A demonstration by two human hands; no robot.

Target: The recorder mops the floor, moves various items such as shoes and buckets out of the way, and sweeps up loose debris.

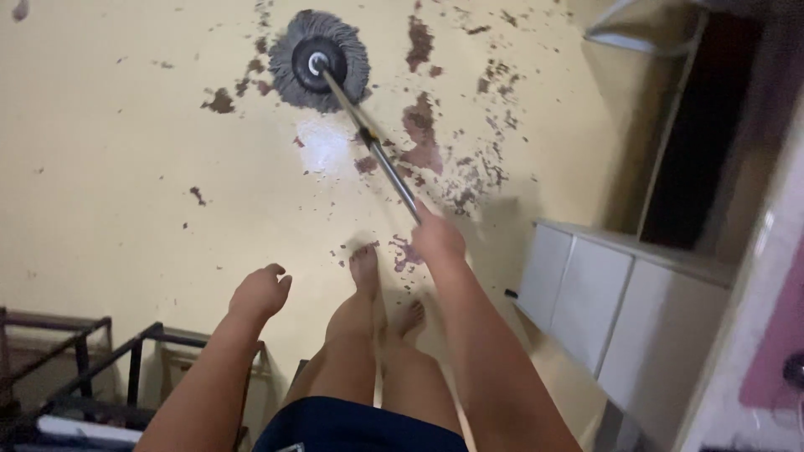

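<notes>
While right hand (437, 238) grips mop handle (377, 151), left hand (260, 293) hangs loose.

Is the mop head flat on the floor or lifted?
Flat: the mop head strands spread in a round ring on the floor, handle slanting up.

Dim, soft blur; glare patch on floor (322, 144).
</notes>
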